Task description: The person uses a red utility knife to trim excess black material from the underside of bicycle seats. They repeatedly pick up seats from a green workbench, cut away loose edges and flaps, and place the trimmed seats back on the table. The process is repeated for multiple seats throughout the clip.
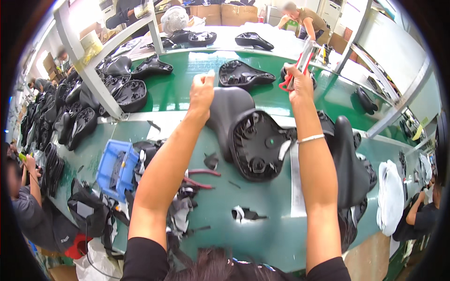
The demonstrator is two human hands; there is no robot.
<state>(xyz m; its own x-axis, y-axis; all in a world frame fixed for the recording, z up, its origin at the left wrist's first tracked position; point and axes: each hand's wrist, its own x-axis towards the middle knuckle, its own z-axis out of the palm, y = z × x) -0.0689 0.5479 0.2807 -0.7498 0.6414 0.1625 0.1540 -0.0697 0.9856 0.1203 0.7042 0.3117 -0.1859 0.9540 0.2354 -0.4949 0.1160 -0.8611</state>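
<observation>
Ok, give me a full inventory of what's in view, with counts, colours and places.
Upturned saddle: one, black, centre, overlapping another black saddle
Other saddles: too many to count, black, left, right and beyond
Work surfaces: two, green, near and far
Plier-like handles: two, red, left of centre
Basket: one, blue, left
Scraps: many, black and white, mostly left
Folded bundle: one, white, right
Fan: one, white, back
Cardboard boxes: several, brown, back
Co-workers: at least three, mixed clothing, back and sides
Hand tool: one, red and silver, in the right hand
Bracelet: one, pale, right wrist
Left hand: one, bare, centre, fingers curled, contents unclear
</observation>
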